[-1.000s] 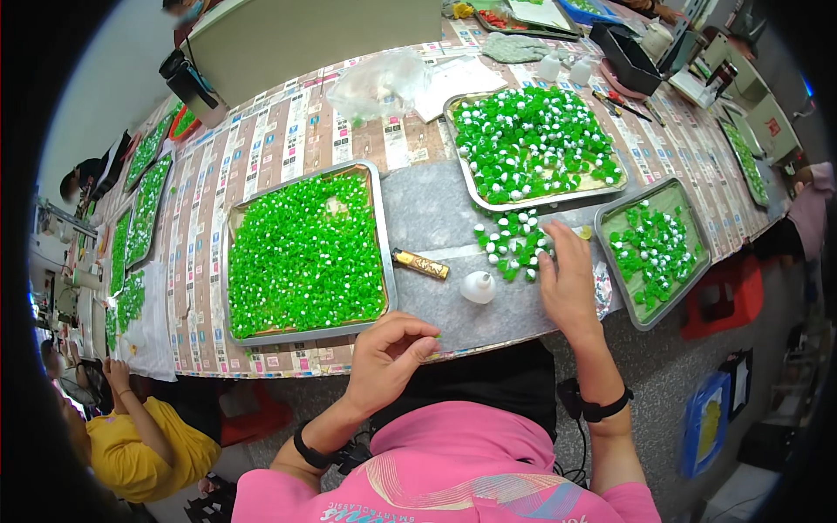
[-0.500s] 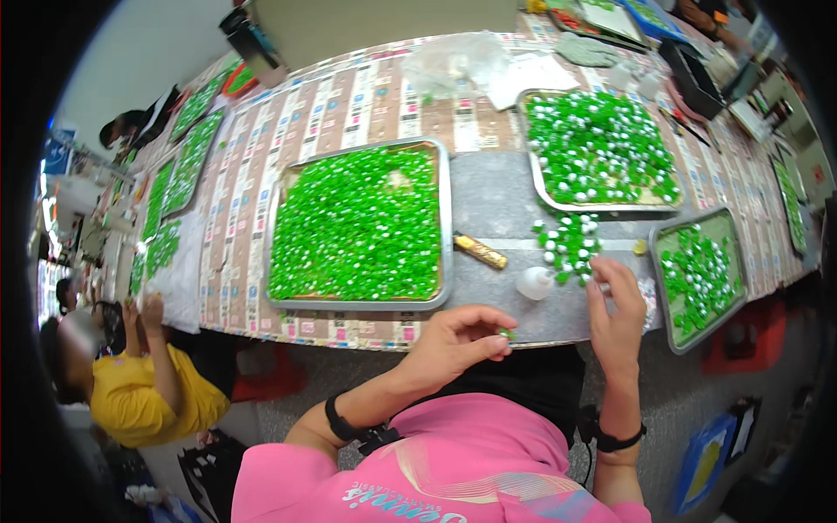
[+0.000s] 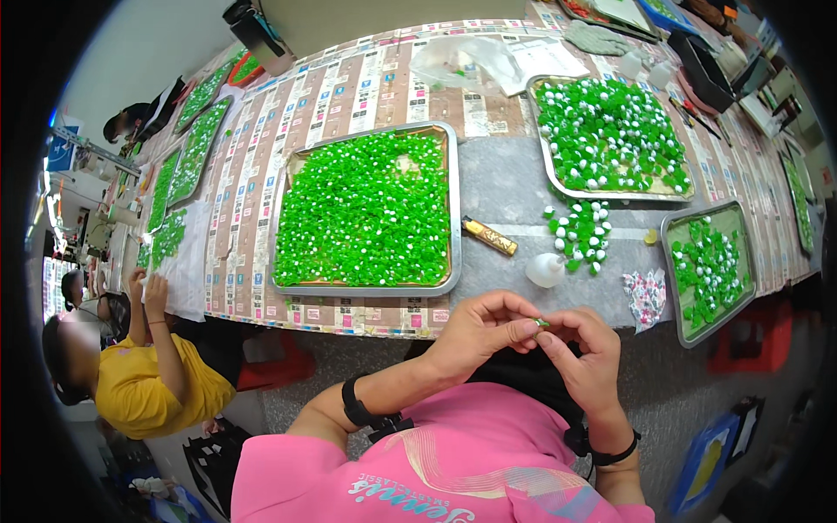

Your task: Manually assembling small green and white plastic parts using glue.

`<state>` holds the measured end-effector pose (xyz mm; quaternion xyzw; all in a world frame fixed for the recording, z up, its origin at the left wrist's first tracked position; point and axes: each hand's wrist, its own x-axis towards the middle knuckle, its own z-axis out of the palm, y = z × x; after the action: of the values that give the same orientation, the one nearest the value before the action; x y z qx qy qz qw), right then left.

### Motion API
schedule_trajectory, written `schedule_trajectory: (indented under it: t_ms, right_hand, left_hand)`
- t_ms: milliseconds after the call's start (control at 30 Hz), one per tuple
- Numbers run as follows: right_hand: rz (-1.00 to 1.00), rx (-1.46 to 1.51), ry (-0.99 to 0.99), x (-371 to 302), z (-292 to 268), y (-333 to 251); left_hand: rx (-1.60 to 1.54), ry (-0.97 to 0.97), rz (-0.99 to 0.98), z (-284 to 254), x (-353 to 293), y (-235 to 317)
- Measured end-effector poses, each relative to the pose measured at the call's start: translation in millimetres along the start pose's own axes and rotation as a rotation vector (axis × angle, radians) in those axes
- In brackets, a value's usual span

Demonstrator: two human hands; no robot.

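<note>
- The left hand (image 3: pixel 475 338) pinches a small green piece (image 3: pixel 541 322) in a narrow grip, before the near edge of the worktop (image 3: pixel 240 218).
- The right hand (image 3: pixel 588 356) meets it there, its grip narrow too; what it pinches, I cannot tell.
- A white bottle (image 3: pixel 546 271) sits beside loose green-and-white pieces (image 3: pixel 577 234), right of a metal tray (image 3: pixel 453 209).

Workshop with trays (image 3: pixel 455 205) of green parts (image 3: pixel 362 213)

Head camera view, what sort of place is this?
Probably a small hand-assembly workshop: a pattern-covered table, shallow trays of small green and white pieces, and another person in yellow nearby.
</note>
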<state>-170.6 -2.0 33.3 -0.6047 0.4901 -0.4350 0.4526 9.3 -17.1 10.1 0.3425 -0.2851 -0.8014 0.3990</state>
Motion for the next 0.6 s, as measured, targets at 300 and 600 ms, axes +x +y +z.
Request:
schedule_trajectory:
  t_ms: [300,600]
  right_hand:
    - [0.222,0.391,-0.030,-1.0,-6.7,13.9]
    - [0.107,0.318,-0.014,0.1,-3.3,12.4]
  left_hand:
    - [0.046,0.030,-0.031,9.0,1.2,5.7]
    - [0.077,0.011,0.029,8.1,4.4,3.7]
